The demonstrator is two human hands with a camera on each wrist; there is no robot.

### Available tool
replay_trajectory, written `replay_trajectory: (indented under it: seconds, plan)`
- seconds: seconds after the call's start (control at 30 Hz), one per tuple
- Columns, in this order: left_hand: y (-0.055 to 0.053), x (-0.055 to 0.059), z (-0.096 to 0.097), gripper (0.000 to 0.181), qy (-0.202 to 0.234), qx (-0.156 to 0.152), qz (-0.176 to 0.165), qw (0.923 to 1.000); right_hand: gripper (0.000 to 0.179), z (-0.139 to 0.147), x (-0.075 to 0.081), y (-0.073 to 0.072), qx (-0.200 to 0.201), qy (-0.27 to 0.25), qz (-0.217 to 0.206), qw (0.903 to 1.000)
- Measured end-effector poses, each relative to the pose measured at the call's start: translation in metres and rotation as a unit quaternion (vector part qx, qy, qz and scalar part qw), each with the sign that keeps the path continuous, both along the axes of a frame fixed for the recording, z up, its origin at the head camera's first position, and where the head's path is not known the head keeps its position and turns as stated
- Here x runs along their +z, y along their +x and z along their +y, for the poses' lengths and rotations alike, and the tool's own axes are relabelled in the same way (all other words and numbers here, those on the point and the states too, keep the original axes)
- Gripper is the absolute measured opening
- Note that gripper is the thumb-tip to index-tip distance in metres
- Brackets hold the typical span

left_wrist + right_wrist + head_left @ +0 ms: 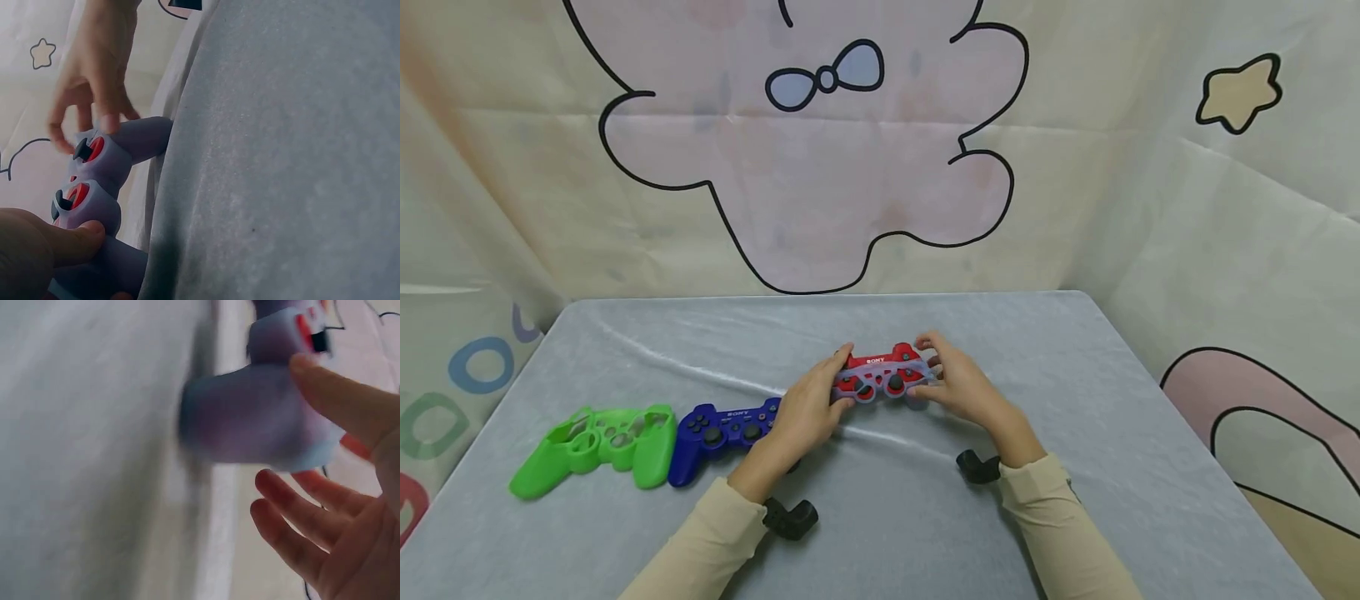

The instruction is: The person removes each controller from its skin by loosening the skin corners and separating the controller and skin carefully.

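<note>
A red game controller point(904, 353) lies near the middle of the table, partly covered by a translucent lavender silicone cover point(147, 137). My left hand point(807, 406) grips its left side, the thumb on the cover over the handle. At the right side is my right hand point(964, 386), its thumb touching the cover beside a stick. In the right wrist view, several fingers of that hand are bent and apart from the handle. The index fingertip is hard to make out behind it. Both black sticks poke through the cover's holes. The controller's back is hidden.
To the left lie a blue game controller point(730, 427), partly behind the left hand, and a bright green silicone cover point(598, 437). They rest close together on the grey cloth-covered table point(895, 517). A printed curtain point(1075, 167) hangs behind the table's far edge.
</note>
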State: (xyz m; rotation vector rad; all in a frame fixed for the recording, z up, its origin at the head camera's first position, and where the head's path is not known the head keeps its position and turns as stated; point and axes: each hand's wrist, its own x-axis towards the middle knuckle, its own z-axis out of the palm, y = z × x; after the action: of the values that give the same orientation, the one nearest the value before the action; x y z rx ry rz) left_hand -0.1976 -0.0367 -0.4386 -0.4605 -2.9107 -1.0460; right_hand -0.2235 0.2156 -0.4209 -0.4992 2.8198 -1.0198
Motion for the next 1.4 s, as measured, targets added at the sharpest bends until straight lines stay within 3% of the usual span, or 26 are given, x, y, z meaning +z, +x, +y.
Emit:
replay_trajectory:
  seconds: [0.2,0.43,0.57,0.67,0.83,1.0,1.17,1.4]
  plan:
    - [0.004,0.0,-0.002,0.08,-0.011,0.006,-0.011,0.9999,0.035,-0.01,0.001,0.005,0.082,-0.008,0.069,0.9942]
    - [0.001,0.002,0.001,0.079,-0.016,0.008,-0.005,0.9998,0.016,-0.023,0.002,0.006,0.027,-0.002,0.129,0.9912]
    - [0.001,0.004,0.002,0.08,-0.023,0.005,-0.007,0.9997,0.009,-0.027,0.003,0.006,0.029,0.009,0.181,0.983]
    - [0.002,0.004,0.002,0.08,-0.022,0.006,-0.006,0.9997,0.008,-0.03,0.001,0.006,0.028,0.005,0.193,0.9809]
    - [0.004,0.002,0.002,0.081,-0.023,0.005,-0.002,0.9997,0.005,-0.029,-0.004,0.006,0.0,-0.073,0.131,0.9888]
    - [0.006,0.005,0.002,0.08,-0.029,0.006,0.004,0.9995,0.006,-0.026,-0.004,0.007,-0.023,-0.18,0.06,0.9815]
    - [0.008,0.011,0.003,0.079,-0.036,0.009,0.008,0.9993,0.008,-0.024,0.001,0.006,-0.022,-0.215,0.036,0.9757]
    - [0.008,0.014,0.004,0.08,-0.027,0.017,0.013,0.9994,0.01,-0.021,0.004,0.006,0.017,-0.247,-0.001,0.9689]
